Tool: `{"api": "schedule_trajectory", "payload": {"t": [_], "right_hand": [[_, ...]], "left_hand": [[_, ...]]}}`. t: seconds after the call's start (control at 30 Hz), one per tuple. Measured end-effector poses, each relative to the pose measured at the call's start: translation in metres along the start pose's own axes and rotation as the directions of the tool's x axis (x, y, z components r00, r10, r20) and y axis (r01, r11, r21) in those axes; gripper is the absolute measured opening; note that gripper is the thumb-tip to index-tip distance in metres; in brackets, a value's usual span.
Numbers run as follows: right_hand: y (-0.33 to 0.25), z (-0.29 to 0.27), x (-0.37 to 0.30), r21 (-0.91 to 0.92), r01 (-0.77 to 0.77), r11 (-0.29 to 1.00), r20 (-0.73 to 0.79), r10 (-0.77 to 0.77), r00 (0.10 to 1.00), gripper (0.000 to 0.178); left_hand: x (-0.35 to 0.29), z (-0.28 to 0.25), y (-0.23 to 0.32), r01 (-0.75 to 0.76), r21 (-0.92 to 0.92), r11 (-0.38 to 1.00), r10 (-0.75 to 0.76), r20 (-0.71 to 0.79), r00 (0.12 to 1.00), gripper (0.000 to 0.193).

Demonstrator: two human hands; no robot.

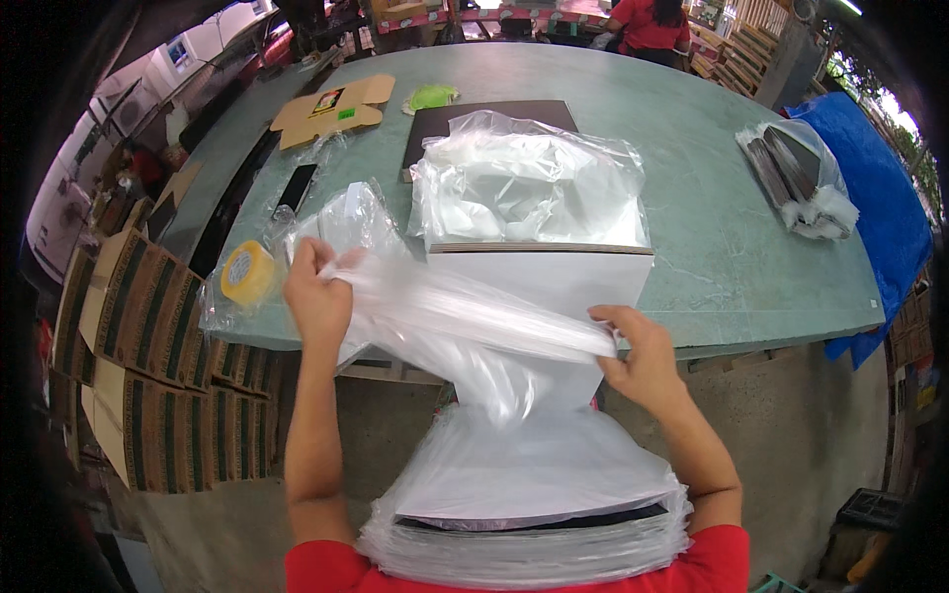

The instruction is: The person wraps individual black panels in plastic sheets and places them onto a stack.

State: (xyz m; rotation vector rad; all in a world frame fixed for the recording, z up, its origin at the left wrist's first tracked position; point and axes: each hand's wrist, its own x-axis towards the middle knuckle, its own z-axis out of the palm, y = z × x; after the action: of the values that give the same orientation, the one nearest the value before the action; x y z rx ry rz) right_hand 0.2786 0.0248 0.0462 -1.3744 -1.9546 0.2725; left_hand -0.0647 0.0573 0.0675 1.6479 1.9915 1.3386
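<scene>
Head view showed a long, bunched length of clear plastic film (474,306) stretched in the air before a white rectangular panel (534,277) at the counter's edge. The left hand (318,296) was closed around one end; the right hand (638,356) pinched the other between thumb and fingers. Below lay a thick pile of plastic-wrapped white sheets (534,465), against the red shirt (717,563). On the green counter (712,296), a yellow tape roll (247,272) and black phone (296,188) lay leftward, a plastic-wrapped dark bundle (786,173) well to the right, near a blue tarp (875,188)
</scene>
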Motion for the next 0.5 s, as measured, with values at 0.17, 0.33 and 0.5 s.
{"api": "schedule_trajectory", "payload": {"t": [0.17,0.33,0.5], "right_hand": [[0.022,-0.014,0.024,-0.353,0.017,0.936,-0.222,-0.101,0.97,0.06],[0.025,-0.031,-0.001,-0.038,-0.037,0.999,-0.108,0.032,0.994,0.05],[0.042,-0.06,-0.012,0.744,-0.54,0.394,0.497,0.213,0.841,0.011]], "left_hand": [[-0.016,0.044,0.008,-0.532,0.289,0.796,0.487,0.218,0.846,0.052],[-0.03,0.032,0.017,-0.601,0.189,0.777,0.537,0.301,0.788,0.059],[-0.028,0.007,-0.003,0.046,-0.473,0.88,0.282,0.598,0.75,0.033]]}}
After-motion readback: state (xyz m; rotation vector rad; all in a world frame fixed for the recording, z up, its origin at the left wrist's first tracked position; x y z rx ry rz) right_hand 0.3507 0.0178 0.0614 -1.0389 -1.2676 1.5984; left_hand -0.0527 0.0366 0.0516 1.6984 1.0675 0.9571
